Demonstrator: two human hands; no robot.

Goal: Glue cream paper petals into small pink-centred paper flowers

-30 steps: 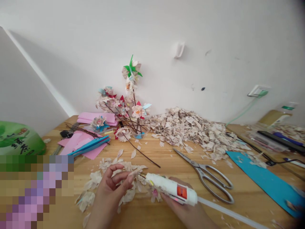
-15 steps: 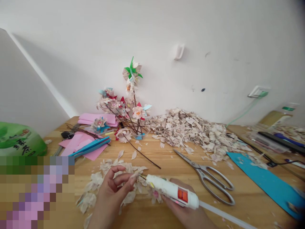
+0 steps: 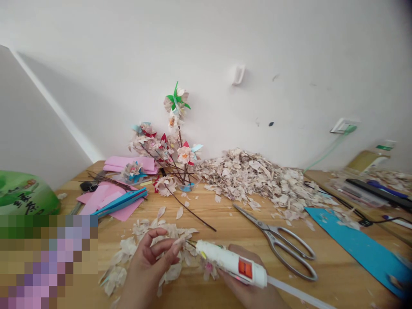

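My left hand pinches a cream paper petal between its fingertips, while my right hand grips a white hot-glue gun, its thin metal nozzle just beside the petal.

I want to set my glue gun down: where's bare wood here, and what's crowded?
Bare wooden tabletop shows between the steel scissors and the blue card, and between the scissors and the dark twig. It is crowded around the glue gun, among loose petals, at the big petal heap and over the pink paper.
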